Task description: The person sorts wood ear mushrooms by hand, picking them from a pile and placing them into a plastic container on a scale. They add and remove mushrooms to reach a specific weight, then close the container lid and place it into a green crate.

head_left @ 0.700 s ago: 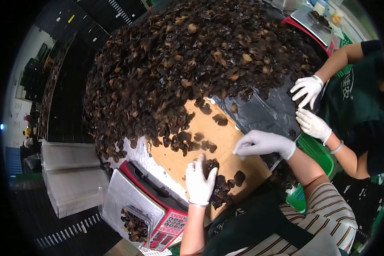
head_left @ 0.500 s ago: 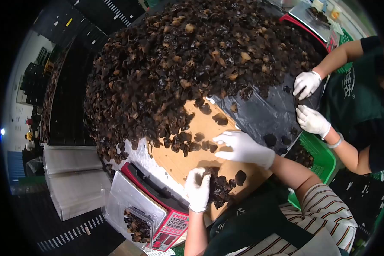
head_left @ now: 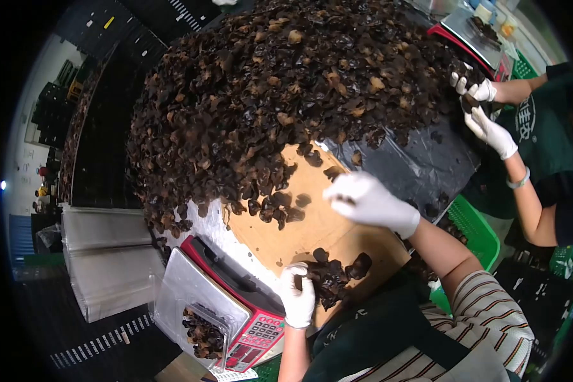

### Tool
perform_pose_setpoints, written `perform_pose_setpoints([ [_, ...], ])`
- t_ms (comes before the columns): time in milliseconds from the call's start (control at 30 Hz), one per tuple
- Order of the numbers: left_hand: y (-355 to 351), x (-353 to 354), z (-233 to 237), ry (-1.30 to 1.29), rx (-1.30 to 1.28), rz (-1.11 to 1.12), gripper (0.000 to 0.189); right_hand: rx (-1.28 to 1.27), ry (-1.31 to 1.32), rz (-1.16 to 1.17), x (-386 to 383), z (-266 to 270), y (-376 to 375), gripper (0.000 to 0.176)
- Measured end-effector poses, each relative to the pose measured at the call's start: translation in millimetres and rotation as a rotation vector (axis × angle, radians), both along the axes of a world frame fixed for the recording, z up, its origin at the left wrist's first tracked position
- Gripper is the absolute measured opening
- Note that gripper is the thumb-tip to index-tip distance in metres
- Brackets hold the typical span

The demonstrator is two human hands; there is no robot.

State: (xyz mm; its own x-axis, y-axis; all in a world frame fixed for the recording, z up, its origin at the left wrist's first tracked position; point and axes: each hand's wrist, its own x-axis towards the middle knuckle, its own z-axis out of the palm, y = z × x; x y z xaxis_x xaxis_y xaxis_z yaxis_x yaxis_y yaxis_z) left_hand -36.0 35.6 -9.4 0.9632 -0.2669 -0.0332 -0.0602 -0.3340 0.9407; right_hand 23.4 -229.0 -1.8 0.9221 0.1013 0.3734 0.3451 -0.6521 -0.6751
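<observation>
My left hand (head_left: 297,296), in a white glove, is closed on the edge of a clump of dark dried fungus (head_left: 331,279) near the front of the cardboard (head_left: 312,237). My right hand (head_left: 369,200), also gloved, hovers over the right part of the cardboard. Its fingers are curled together around a small dark piece, blurred by motion. Several loose fungus pieces (head_left: 277,209) lie on the cardboard to its left. Behind both hands rises a large heap of the same dark fungus (head_left: 254,89).
A red scale (head_left: 235,286) bears a clear box with fungus (head_left: 204,334) at the lower left. Clear stacked boxes (head_left: 108,254) stand farther left. On the right are a green basket (head_left: 474,229), black plastic sheeting (head_left: 401,162), a co-worker's gloved hands (head_left: 490,130) and another scale (head_left: 468,48).
My right hand has gone from spread fingers to curled ones around a dark piece. The clump by my left hand looks more spread out. The co-worker's hands have moved up and hold dark pieces.
</observation>
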Motion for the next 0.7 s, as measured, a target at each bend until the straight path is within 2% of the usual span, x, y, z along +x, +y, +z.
perform_pose_setpoints([
  [67,-2,2,9,-0.024,0.073,-0.09,0.019,-0.096,-0.113,-0.258,18,-4,-7,0.018],
  [100,-5,3,16,-0.03,0.065,-0.134,0.019,-0.123,-0.05,-0.263,20,-14,-11,0.023],
  [167,-12,10,30,-0.046,0.053,-0.218,0.019,-0.186,-0.045,-0.181,23,-26,-20,0.027],
  [300,-14,39,31,-0.203,0.145,-0.06,0.018,-0.22,-0.066,-0.127,26,-7,-9,0.034],
  [433,-24,83,10,-0.472,0.38,0.011,0.034,-0.074,-0.054,-0.07,38,-20,26,0.034],
  [467,-32,91,13,-0.508,0.442,0.034,0.038,-0.143,-0.055,-0.069,39,-26,35,0.036],
  [533,-28,103,2,-0.476,0.493,-0.036,0.043,-0.276,-0.058,-0.063,42,-32,52,0.038],
  [567,-23,104,-1,-0.438,0.523,-0.088,0.042,-0.269,-0.073,0.003,40,-35,53,0.034],
  [600,-19,103,-3,-0.399,0.553,-0.139,0.042,-0.212,0.018,0.138,38,-29,49,0.029],
  [633,-20,98,22,-0.101,0.75,-0.177,0.039,-0.153,0.111,0.272,32,-22,40,0.025],
  [667,-11,91,20,-0.107,0.696,-0.226,0.038,-0.089,0.208,0.404,25,-16,34,0.021],
  [700,4,81,17,-0.111,0.64,-0.275,0.038,-0.179,0.494,0.443,19,-3,30,0.015],
])
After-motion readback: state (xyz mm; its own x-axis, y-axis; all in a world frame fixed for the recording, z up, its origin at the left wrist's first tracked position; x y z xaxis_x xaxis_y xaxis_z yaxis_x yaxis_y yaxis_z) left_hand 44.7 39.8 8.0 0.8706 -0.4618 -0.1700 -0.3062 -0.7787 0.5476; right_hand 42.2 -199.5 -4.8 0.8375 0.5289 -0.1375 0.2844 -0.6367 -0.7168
